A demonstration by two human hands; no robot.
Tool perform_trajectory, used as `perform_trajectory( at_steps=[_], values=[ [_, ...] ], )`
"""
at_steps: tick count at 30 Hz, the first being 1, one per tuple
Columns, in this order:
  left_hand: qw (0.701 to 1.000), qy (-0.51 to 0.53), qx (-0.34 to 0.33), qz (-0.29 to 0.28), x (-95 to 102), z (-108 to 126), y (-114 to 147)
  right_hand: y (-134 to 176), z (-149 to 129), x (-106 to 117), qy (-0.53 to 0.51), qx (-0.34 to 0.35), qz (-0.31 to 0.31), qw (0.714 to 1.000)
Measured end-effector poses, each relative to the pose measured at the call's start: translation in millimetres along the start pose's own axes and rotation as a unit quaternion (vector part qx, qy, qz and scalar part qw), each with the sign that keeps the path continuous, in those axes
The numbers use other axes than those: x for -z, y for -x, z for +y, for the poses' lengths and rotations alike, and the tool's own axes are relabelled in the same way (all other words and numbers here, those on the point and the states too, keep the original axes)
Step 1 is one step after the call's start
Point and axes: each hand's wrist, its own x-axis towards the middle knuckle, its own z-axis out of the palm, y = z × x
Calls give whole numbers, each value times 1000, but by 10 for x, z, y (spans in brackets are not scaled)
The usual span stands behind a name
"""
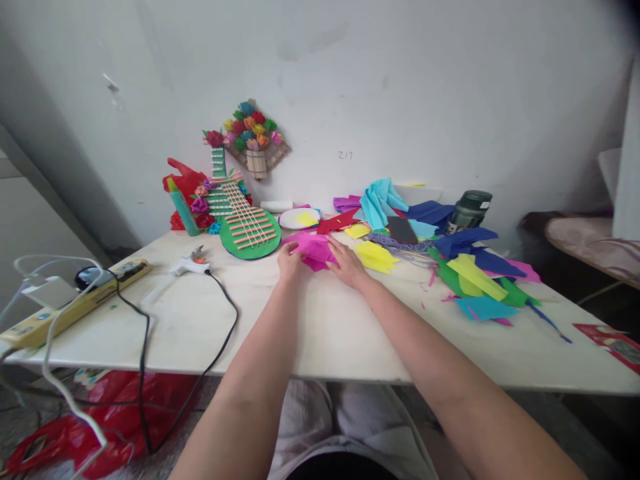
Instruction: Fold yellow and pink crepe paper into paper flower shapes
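Note:
Bright pink crepe paper (316,252) lies at the middle of the table between my two hands. My left hand (290,262) has its fingers curled on the paper's left edge. On the opposite edge, my right hand (347,265) grips the paper with its fingertips and thumb; the fingers partly cover it. Just right of that hand is a piece of yellow paper (376,257). Behind the pink paper stands a white round dish (295,219) with a yellow scrap on it. A green guitar-shaped craft (250,233) with stick strings leans to the left.
A white glue gun (193,265) trails a black cord beside a yellow power strip (80,307). A teal bottle (183,210) stands at the back left. Coloured paper, a dark phone (403,230), a dark green flask (470,212) and blue-handled scissors or tool (549,322) occupy the right.

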Motion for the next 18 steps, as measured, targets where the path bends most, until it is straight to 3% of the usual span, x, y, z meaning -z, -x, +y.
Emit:
perform_trajectory(
  at_steps=[5,10,15,18],
  values=[
    [998,40,53,-12,-39,143,108,-46,124,32,-125,-43,111,985],
    [994,47,97,-36,-45,220,155,-103,191,137,-332,-137,187,915],
    [983,136,82,-88,-29,280,161,-93,100,215,-488,-226,175,825],
    [973,167,82,-133,-25,320,191,-72,52,221,-538,-254,147,790]
  ],
)
